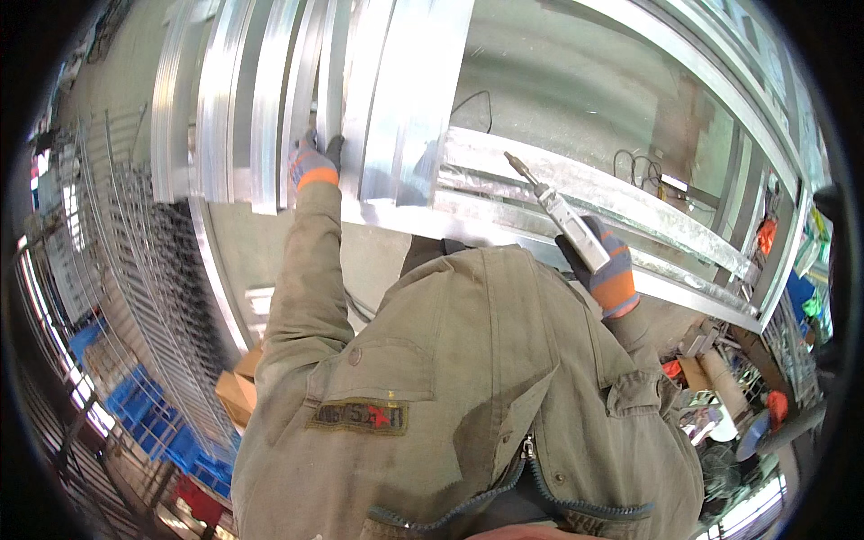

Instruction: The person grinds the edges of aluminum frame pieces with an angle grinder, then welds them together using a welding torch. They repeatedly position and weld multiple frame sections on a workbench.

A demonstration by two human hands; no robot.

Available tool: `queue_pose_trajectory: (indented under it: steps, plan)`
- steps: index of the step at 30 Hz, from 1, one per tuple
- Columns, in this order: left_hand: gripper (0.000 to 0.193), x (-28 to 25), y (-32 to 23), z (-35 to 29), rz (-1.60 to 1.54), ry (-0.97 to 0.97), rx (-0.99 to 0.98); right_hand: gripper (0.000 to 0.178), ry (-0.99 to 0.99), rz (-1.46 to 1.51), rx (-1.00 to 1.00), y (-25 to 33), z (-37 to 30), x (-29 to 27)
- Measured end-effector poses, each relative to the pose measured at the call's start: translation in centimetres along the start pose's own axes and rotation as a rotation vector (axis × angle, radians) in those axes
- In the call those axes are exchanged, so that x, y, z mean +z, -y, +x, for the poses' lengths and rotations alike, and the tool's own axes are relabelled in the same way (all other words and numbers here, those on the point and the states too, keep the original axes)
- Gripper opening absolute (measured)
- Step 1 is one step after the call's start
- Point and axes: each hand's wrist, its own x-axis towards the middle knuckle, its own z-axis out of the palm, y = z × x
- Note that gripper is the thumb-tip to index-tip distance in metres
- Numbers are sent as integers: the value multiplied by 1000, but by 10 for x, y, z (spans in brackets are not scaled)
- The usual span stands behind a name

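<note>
My left hand (315, 166), in a grey glove with an orange cuff, is closed on the near end of a narrow metal profile (331, 85). This profile stands among several shiny metal channels (272, 108) lying side by side across a metal frame. A wide bright panel-like profile (418, 99) is just right of that hand. My right hand (614, 270), gloved alike, is wrapped round a power driver (574, 232) with a pale body and a long narrow metal nose. The driver's nose points up and left, above the frame's rails (612, 184). Its grip is hidden under the hand.
A long metal frame (684, 292) spans the right side, with a thin dark cable (636, 166) inside it. Wire racks (148, 270) and blue crates (171, 432) stand at left, beside a cardboard box (236, 389). Assorted clutter (720, 387) lies at lower right.
</note>
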Motion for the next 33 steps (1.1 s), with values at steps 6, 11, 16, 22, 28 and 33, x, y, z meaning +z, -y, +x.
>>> queue_pose_trajectory:
  steps: [6,11,16,22,28,33]
  plan:
    - [64,17,13,17,-149,43,-19,31,-102,-53,-28,16,-32,27]
    - [54,-10,5,-8,-289,-78,93,34,-71,81,178,37,-32,38]
    - [53,-22,-35,-27,-304,1,157,38,-67,121,236,44,-29,33]
    - [54,29,-116,-63,-892,444,73,35,-70,135,216,35,-29,31]
    - [65,67,-171,-110,-915,544,34,38,-64,112,185,20,-35,31]
    - [69,84,-177,-121,-962,568,-30,39,-33,98,232,14,-37,31]
